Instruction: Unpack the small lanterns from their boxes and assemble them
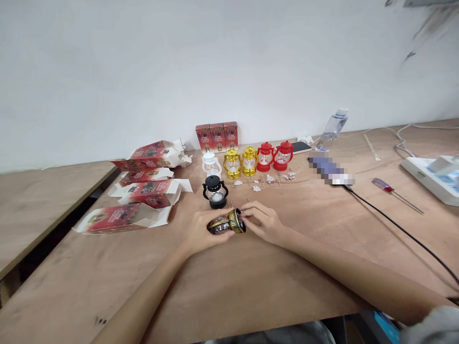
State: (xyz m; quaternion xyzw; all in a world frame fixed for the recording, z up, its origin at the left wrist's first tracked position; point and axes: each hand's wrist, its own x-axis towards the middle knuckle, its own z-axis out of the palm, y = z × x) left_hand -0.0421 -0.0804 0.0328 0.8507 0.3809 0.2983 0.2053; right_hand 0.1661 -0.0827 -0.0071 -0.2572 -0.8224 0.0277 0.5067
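Two bare arms (150, 291) come in from the bottom, over a brown wooden desk (258, 282). They reach to a black and gold lantern (235, 222), tipped on its side just in front of a black lantern (215, 182). The left hand (198, 231) has its grip wrapped around the lantern's see-through middle. The right hand (266, 222) has its fingers bent in close at the lantern's bottom end, which points right; I cannot tell if that grip is pinching anything. Behind the black lantern is a white lantern (211, 165). To its right stand two shiny gold lanterns (233, 163) and two red lanterns (265, 156), with small white and metal bits (270, 179) lying in front of them. Three red boxes (217, 137) stand behind, near the wall (143, 71). Off to the left lie squashed red boxes (114, 217). Off to the right are a dark phone (301, 146), a leaning water bottle (334, 128), a screwdriver (383, 184) and a white power strip (426, 177).
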